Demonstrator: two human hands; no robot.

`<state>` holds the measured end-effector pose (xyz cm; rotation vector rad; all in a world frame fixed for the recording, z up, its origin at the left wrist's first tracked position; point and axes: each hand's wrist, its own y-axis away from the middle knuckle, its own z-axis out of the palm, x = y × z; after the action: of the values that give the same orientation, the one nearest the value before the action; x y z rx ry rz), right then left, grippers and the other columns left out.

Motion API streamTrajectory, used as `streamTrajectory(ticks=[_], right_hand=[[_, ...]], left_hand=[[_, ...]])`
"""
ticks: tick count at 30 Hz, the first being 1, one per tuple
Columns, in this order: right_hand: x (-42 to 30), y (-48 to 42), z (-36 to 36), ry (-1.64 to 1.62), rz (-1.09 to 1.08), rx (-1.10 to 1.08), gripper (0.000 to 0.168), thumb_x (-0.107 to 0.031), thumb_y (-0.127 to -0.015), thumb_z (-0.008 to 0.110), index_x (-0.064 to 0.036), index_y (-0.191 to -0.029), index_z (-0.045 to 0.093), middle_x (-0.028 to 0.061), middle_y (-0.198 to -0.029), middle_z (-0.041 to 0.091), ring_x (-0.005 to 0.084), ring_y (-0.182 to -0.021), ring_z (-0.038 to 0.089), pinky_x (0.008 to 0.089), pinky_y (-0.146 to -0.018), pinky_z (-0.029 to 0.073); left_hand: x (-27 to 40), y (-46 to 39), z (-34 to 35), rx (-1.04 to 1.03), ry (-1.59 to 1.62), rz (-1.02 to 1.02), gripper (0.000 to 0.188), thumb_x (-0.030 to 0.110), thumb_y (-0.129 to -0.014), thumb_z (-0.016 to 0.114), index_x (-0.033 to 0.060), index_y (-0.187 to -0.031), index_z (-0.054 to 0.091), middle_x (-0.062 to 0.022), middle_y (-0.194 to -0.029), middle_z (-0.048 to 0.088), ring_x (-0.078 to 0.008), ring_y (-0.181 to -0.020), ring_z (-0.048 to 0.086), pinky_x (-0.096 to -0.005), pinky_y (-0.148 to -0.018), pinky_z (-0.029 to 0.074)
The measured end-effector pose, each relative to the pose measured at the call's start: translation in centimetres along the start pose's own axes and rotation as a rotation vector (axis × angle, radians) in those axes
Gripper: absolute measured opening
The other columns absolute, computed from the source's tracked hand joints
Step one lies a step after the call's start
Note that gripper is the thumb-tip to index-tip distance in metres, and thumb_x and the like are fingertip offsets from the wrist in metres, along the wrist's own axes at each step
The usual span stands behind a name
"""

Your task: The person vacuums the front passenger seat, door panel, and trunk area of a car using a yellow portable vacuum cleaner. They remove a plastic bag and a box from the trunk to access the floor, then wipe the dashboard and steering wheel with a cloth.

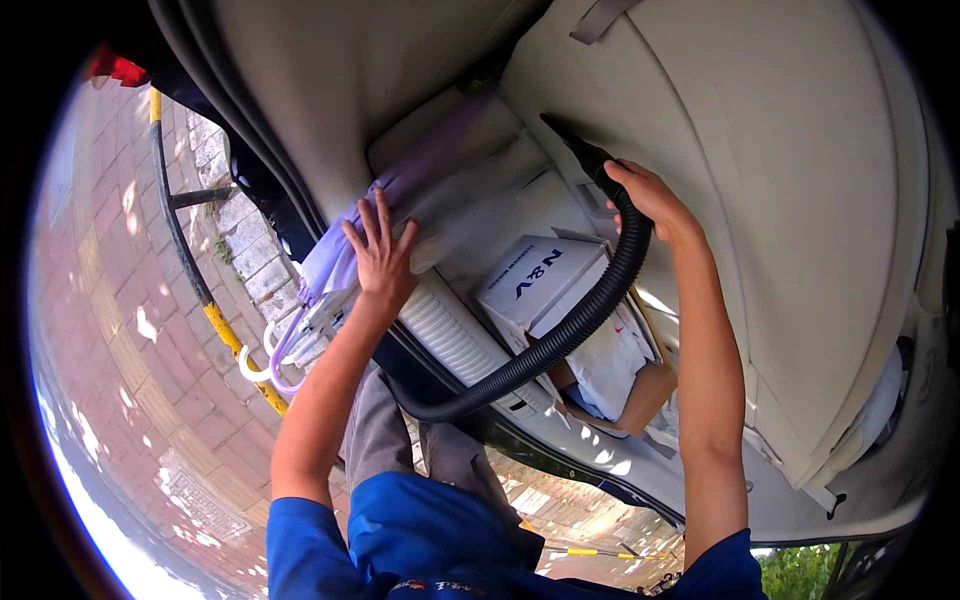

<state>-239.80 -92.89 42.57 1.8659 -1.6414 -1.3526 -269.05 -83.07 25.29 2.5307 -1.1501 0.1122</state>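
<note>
My right hand grips a black vacuum hose just behind its crevice nozzle. The nozzle tip points up and left, close to the beige seat back of the car's boot. My left hand lies with spread fingers against a purple folded umbrella at the boot's left side. Curved white and purple umbrella handles hang out past the sill. Beneath the hose stands a grey-white cardboard box that bears writing. The boot floor beside my left hand is blurred.
An opened brown carton holding white plastic wrapping sits beside the box. The ribbed boot sill runs in front of my legs. Outside on the left, a yellow and black metal barrier stands on brick paving.
</note>
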Motion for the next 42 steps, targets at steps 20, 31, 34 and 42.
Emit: streamTrajectory(ticks=[20, 31, 34, 42], right_hand=[[2.6, 1.1, -2.2, -0.097, -0.045, -0.036, 0.044, -0.039, -0.090, 0.056, -0.006, -0.118, 0.051, 0.0053, -0.079, 0.051, 0.0148, -0.055, 0.050, 0.0314, -0.050, 0.047], [4.4, -4.4, 0.0, -0.158, -0.025, -0.074, 0.037, -0.033, -0.091, 0.055, -0.001, -0.109, 0.050, 0.0082, -0.077, 0.050, 0.0170, -0.055, 0.052, 0.0317, -0.049, 0.048], [6.4, -10.3, 6.2, -0.438, -0.082, 0.071, 0.059, -0.032, -0.088, 0.058, 0.004, -0.129, 0.034, 0.0183, -0.096, 0.053, 0.0233, -0.055, 0.056, 0.0359, -0.045, 0.050], [6.2, -5.1, 20.8, 0.144, -0.172, 0.118, 0.078, -0.046, -0.081, 0.056, -0.014, -0.144, 0.025, 0.0262, -0.118, 0.057, 0.0406, -0.110, 0.055, 0.0423, -0.097, 0.043]], left_hand=[[-3.4, -1.1, 0.2, 0.117, -0.063, 0.012, 0.105, 0.017, -0.052, 0.079, 0.0239, -0.144, 0.027, -0.0259, -0.150, 0.008, -0.0465, -0.133, 0.022, -0.0606, -0.101, 0.029], [-7.9, 10.9, -8.0, -0.120, 0.327, -0.165, 0.099, 0.016, -0.059, 0.073, 0.0184, -0.144, 0.023, -0.0231, -0.105, 0.052, -0.0397, -0.093, 0.056, -0.0458, -0.080, 0.048], [-8.5, 17.7, -10.9, -0.093, 0.474, -0.272, 0.098, 0.014, -0.059, 0.069, 0.0155, -0.144, 0.021, -0.0223, -0.110, 0.051, -0.0408, -0.099, 0.055, -0.0465, -0.083, 0.048], [-9.6, 28.4, -9.5, -0.223, 0.419, -0.397, 0.102, 0.017, -0.055, 0.073, 0.0149, -0.143, 0.023, -0.0195, -0.107, 0.049, -0.0396, -0.096, 0.053, -0.0468, -0.079, 0.048]])
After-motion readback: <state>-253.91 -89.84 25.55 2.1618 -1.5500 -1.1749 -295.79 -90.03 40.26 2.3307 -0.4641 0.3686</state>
